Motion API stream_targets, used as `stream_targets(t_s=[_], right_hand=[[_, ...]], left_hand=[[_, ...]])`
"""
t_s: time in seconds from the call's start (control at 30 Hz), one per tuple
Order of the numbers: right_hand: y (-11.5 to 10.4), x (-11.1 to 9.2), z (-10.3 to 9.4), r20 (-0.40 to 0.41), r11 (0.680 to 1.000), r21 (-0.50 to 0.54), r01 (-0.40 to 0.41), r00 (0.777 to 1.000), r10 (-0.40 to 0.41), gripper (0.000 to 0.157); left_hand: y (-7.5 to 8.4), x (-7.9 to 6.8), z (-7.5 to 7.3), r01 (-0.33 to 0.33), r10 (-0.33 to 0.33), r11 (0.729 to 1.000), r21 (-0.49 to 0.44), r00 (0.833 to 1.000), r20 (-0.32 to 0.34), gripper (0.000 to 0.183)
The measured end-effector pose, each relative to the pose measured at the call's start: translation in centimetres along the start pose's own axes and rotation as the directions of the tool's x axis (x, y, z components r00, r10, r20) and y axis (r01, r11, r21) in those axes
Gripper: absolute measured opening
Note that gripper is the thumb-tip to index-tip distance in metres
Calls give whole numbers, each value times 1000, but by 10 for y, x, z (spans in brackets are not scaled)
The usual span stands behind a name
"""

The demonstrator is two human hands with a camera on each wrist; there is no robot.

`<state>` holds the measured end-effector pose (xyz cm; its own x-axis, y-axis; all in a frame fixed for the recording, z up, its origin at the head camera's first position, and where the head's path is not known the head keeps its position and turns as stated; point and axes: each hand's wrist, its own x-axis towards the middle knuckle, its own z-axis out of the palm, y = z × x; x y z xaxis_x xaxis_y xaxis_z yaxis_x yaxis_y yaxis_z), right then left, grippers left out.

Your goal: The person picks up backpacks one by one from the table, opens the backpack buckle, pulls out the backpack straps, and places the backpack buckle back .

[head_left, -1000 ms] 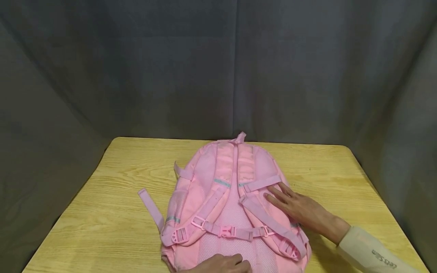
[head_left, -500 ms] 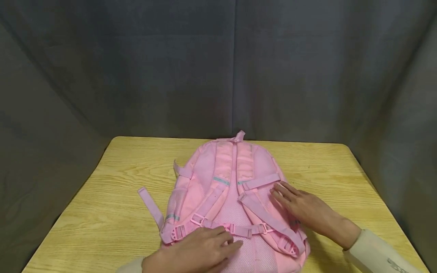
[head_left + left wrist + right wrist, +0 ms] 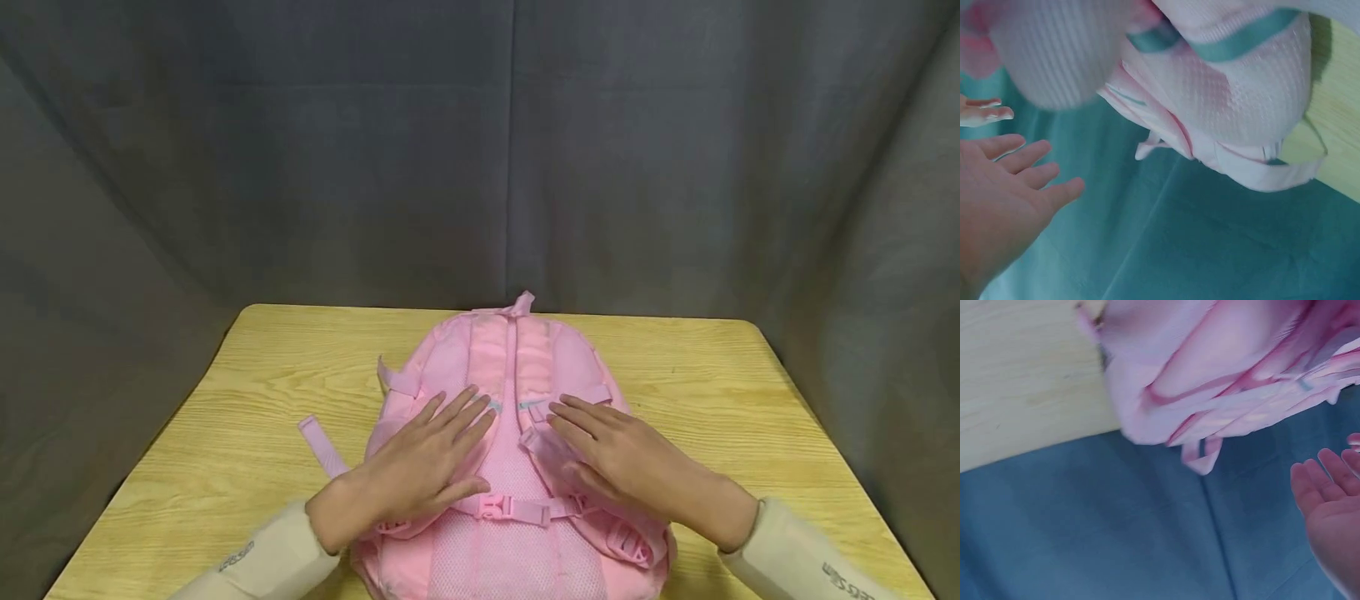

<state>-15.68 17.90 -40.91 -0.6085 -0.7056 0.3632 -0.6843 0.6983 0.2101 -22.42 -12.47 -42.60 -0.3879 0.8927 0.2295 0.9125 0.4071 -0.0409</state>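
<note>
Pink backpack (image 3: 510, 433) on the tabletop (image 3: 720, 375): flat, released left hand (image 3: 427, 467) and right hand (image 3: 622, 458) should press evenly across its straps.

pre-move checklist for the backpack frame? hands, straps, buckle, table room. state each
1. Left hand flat on the pink backpack, fingers straight, gripping nothing: ok.
2. Right hand flat on the right shoulder strap, fingers straight: ok.
3. Chest buckle between the straps looks fastened: ok.
4. Backpack lies strap side up, top handle toward the far edge of the table: ok.
5. Loose strap trails onto the table at the left, outside the bag's outline: not ok.
6. Zippers and front pockets face down, hidden: cannot tell.
</note>
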Motion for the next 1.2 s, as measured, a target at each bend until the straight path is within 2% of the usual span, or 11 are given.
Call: stream_targets(t_s=[0.17,0.33,0.67,0.8,1.07,1.2], right_hand=[[-19,6,6,15,996,77,40,999,-42,50],[-32,7,14,53,989,133,60,996,-67,49],[-49,11,32,6,982,125,140,990,-142,46],[-53,11,36,7,982,136,132,991,-134,46],[-57,9,45,-7,984,150,94,996,-94,39],[-59,10,47,-6,985,159,68,998,-68,36]], left_hand=[[8,-2,6,-19,24,999,-49,995,94,82],[14,-1,13,-71,76,997,-42,988,136,81],[21,-2,21,-137,130,990,31,977,166,41],[23,-2,22,-153,144,987,43,978,154,36],[25,-1,26,-196,192,978,74,979,64,28],[26,0,26,-195,193,977,80,980,41,24]])
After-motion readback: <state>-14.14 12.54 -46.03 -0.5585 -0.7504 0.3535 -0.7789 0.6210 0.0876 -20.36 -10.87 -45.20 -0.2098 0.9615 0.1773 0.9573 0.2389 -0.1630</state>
